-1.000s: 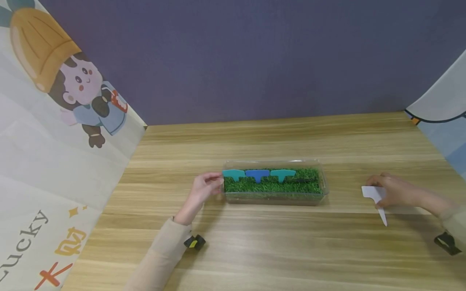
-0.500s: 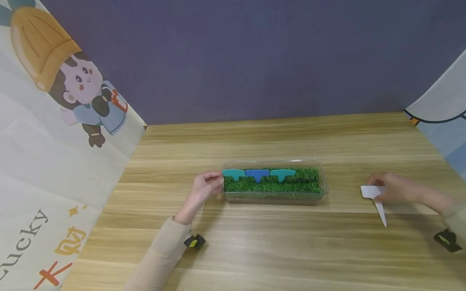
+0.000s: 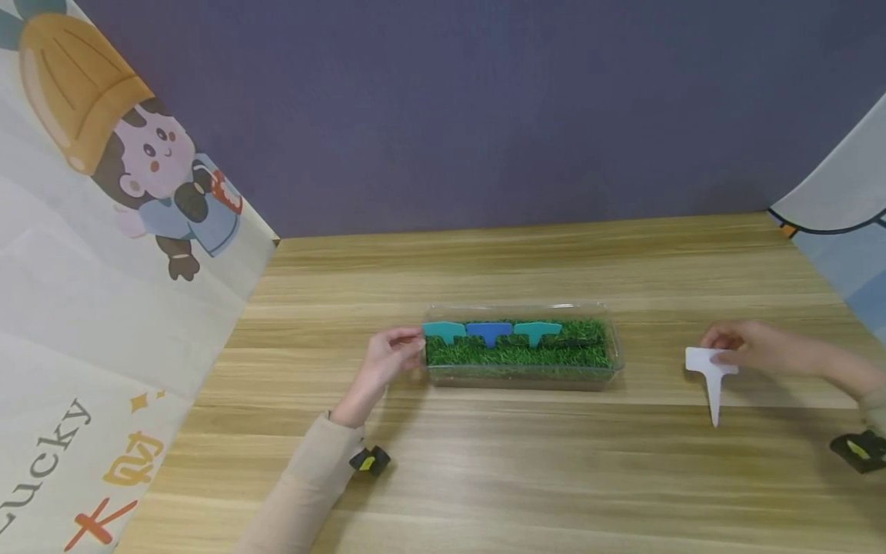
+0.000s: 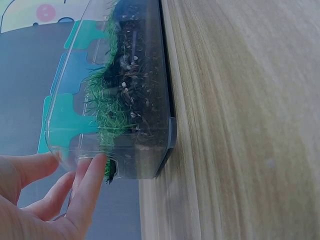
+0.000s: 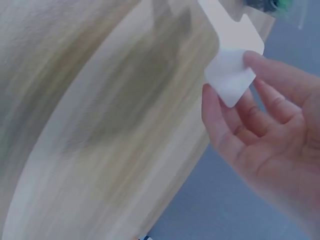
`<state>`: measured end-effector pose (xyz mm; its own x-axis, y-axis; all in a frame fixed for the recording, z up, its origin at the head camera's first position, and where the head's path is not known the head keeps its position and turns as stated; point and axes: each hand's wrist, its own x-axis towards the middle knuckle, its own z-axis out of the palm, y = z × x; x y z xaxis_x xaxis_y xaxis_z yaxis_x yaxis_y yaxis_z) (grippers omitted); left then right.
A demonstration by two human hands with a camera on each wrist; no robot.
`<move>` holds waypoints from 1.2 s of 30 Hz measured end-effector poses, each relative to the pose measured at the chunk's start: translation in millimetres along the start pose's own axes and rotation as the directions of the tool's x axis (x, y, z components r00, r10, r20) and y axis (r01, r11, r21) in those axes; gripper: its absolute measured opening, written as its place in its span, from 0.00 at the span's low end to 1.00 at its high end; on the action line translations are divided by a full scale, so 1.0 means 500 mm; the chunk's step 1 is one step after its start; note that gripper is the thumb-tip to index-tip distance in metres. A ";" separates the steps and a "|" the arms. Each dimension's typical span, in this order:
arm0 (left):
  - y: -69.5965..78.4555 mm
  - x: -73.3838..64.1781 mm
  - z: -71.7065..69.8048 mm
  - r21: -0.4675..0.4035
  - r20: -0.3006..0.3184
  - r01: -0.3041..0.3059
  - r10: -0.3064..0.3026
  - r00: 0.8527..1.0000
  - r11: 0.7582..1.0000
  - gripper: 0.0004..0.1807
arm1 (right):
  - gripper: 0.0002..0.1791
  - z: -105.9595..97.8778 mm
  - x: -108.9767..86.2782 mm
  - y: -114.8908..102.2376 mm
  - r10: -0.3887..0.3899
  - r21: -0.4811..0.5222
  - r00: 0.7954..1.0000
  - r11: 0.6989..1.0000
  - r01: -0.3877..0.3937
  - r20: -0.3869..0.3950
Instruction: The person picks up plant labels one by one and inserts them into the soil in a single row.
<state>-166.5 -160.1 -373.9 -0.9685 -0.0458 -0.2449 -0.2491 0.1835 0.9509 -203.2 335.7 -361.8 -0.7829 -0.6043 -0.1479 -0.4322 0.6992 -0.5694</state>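
A clear plastic box [image 3: 526, 377] holds dark soil topped with green grass [image 3: 574, 356]. Standing in the grass are a teal plant label [image 3: 445, 332], a blue plant label [image 3: 490, 333] and a second teal plant label [image 3: 537, 332], in a row from the left end. My left hand [image 3: 392, 358] touches the box's left end; in the left wrist view its fingertips [image 4: 95, 165] lie at the end wall and rim. To the right of the box, my right hand [image 3: 754, 350] pinches a white T-shaped plant label [image 3: 713, 371] by its head between thumb and fingers, point downward.
The box stands on a wood-grain table [image 3: 526, 469]. A dark blue-grey panel [image 3: 484, 115] rises behind the table's back edge. At the left is a white sheet [image 3: 69, 323] with a cartoon figure and lettering; another printed sheet [image 3: 844, 185] is at the right.
The white plant label has turned in my right hand, from slanting to nearly upright with its full T-shaped head showing. My left hand and the box have stayed in place.
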 end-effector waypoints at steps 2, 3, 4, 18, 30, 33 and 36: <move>0.000 0.000 0.000 -0.001 0.000 -0.001 0.001 1.000 1.000 0.17 | 0.06 -0.004 -0.001 -0.002 -0.003 0.022 1.000 1.000 0.003 -0.002; -0.001 0.000 0.000 0.000 -0.001 -0.001 0.001 1.000 1.000 0.17 | 0.06 -0.006 -0.002 -0.004 -0.011 0.030 1.000 0.999 0.012 -0.008; -0.001 0.000 0.000 0.000 -0.002 -0.002 0.002 1.000 1.000 0.17 | 0.06 -0.008 -0.003 -0.006 -0.018 0.037 1.000 0.999 0.019 -0.009; -0.001 0.002 0.001 0.001 -0.004 0.002 -0.002 1.000 1.000 0.17 | 0.07 -0.026 0.005 -0.055 -0.089 0.038 0.990 0.995 0.094 -0.110; 0.000 0.001 0.001 -0.006 0.000 0.006 -0.006 1.000 1.000 0.17 | 0.08 -0.031 0.016 -0.138 0.002 -0.040 0.975 0.999 -0.011 -0.223; -0.001 0.002 0.000 -0.007 0.005 0.004 -0.004 1.000 1.000 0.17 | 0.08 -0.032 0.018 -0.155 0.006 -0.039 0.970 0.999 -0.015 -0.243; -0.002 0.000 -0.001 -0.008 0.009 -0.012 0.013 1.000 1.000 0.17 | 0.08 -0.035 0.021 -0.171 0.011 -0.030 0.966 0.999 -0.020 -0.259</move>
<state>-166.5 -160.8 -374.7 -0.9715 -0.0350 -0.2345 -0.2370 0.1760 0.9554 -182.3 276.3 -300.6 -0.8769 -0.4770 0.0596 -0.4298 0.7223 -0.5419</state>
